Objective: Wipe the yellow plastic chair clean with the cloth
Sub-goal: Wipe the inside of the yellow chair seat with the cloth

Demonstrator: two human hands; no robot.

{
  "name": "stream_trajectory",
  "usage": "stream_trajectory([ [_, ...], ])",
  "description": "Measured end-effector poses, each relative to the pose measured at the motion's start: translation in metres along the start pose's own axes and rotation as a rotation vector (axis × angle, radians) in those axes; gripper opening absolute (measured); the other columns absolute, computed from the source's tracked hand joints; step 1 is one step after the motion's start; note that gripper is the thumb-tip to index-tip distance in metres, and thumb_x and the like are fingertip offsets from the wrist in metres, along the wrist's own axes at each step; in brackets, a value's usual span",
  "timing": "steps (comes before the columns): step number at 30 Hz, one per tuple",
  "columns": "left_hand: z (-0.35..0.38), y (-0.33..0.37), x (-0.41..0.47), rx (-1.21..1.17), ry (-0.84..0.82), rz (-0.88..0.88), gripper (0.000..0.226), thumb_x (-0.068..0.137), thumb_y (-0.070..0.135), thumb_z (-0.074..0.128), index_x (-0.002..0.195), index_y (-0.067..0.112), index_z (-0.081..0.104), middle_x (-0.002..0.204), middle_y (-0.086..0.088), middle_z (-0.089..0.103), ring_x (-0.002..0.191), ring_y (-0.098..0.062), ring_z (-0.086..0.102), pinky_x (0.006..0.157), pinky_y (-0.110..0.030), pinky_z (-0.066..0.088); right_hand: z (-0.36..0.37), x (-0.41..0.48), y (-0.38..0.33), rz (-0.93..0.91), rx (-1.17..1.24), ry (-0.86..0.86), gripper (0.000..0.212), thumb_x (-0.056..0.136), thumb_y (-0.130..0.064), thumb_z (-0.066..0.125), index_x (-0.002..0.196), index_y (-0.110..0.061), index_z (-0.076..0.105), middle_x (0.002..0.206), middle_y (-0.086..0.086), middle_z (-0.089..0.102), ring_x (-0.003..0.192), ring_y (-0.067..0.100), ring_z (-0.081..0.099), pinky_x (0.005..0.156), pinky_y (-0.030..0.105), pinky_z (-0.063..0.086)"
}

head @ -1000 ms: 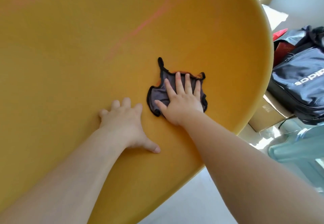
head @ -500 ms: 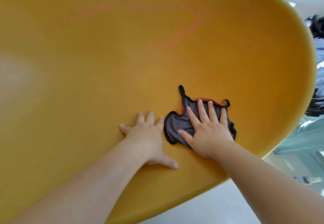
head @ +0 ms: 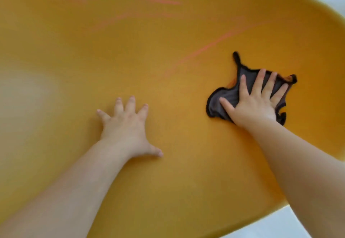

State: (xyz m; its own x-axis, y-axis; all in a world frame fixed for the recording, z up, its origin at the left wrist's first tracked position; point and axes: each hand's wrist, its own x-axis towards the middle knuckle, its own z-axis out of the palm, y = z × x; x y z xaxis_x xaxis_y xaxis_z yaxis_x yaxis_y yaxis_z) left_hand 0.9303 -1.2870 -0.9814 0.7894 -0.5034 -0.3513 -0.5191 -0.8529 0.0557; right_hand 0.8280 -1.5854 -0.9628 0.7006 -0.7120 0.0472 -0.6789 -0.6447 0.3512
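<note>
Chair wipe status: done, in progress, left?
Done: cannot tell; no area looks visibly cleaner. In hand: right hand presses the cloth flat on the chair; left hand lies flat on it, apart from the cloth. Left: pink streaks above the cloth look unwiped.

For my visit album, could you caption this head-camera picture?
The right hand presses a dark cloth flat on the yellow chair; the left hand rests spread nearby.
</note>
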Motion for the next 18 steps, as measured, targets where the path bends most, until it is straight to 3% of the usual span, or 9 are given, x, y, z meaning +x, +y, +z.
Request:
stream_trajectory([
  [3, 0.006, -0.015, 0.011, -0.077, -0.037, -0.075, 0.149, 0.038, 0.093, 0.069, 0.159, 0.036, 0.004, 0.167, -0.001, -0.01, 0.153, -0.034, -0.005, 0.115, -0.071, 0.014, -0.001, 0.027, -0.059, 0.072, 0.204, 0.045, 0.114, 0.076, -0.096, 0.008, 0.161, -0.023, -0.012, 0.163, 0.023, -0.029, 0.147, 0.048, -0.031, 0.114, 0.071, -0.015],
  [5, 0.01, -0.012, 0.015, -0.084, -0.038, -0.066, 0.147, 0.038, 0.09, 0.072, 0.158, 0.037, 0.007, 0.167, 0.0, -0.009, 0.153, -0.034, -0.004, 0.115, -0.071, 0.015, 0.002, 0.033, -0.116, -0.025, 0.282, 0.027, 0.107, 0.082, -0.091, 0.014, 0.161, -0.023, -0.016, 0.163, 0.022, -0.029, 0.148, 0.048, -0.029, 0.115, 0.07, -0.014],
  [9, 0.009, -0.007, 0.019, -0.078, -0.035, -0.043, 0.142, 0.037, 0.087, 0.076, 0.156, 0.037, 0.015, 0.166, 0.003, -0.005, 0.152, -0.035, 0.0, 0.112, -0.074, 0.019, 0.002, 0.014, -0.186, -0.347, 0.361, 0.019, 0.081, 0.099, -0.068, 0.02, 0.16, -0.029, -0.015, 0.165, 0.013, -0.028, 0.151, 0.042, -0.026, 0.118, 0.067, -0.011],
  [13, 0.009, -0.005, 0.022, -0.077, -0.057, -0.049, 0.141, 0.04, 0.084, 0.078, 0.156, 0.035, 0.013, 0.165, 0.002, -0.008, 0.151, -0.037, -0.001, 0.111, -0.075, 0.02, 0.013, 0.01, -0.133, -0.839, 0.087, -0.003, 0.07, 0.092, -0.068, -0.002, 0.157, -0.045, -0.014, 0.167, -0.004, -0.025, 0.153, 0.028, -0.024, 0.122, 0.06, -0.011],
  [15, 0.009, -0.004, 0.023, -0.08, -0.08, -0.051, 0.143, 0.042, 0.084, 0.078, 0.157, 0.034, 0.008, 0.165, 0.002, -0.012, 0.151, -0.039, -0.005, 0.111, -0.075, 0.018, 0.01, 0.047, -0.086, -0.758, -0.053, 0.076, 0.075, 0.087, -0.07, -0.002, 0.159, -0.047, -0.007, 0.168, -0.003, -0.019, 0.155, 0.029, -0.019, 0.121, 0.061, -0.011],
  [18, 0.011, -0.003, 0.023, -0.085, -0.086, -0.058, 0.145, 0.043, 0.083, 0.078, 0.158, 0.033, 0.005, 0.164, 0.0, -0.016, 0.151, -0.04, -0.007, 0.112, -0.074, 0.017, -0.015, 0.104, -0.038, -0.369, -0.121, 0.233, 0.076, 0.095, -0.072, 0.016, 0.161, -0.039, -0.002, 0.169, 0.008, -0.018, 0.154, 0.037, -0.019, 0.119, 0.068, -0.01],
])
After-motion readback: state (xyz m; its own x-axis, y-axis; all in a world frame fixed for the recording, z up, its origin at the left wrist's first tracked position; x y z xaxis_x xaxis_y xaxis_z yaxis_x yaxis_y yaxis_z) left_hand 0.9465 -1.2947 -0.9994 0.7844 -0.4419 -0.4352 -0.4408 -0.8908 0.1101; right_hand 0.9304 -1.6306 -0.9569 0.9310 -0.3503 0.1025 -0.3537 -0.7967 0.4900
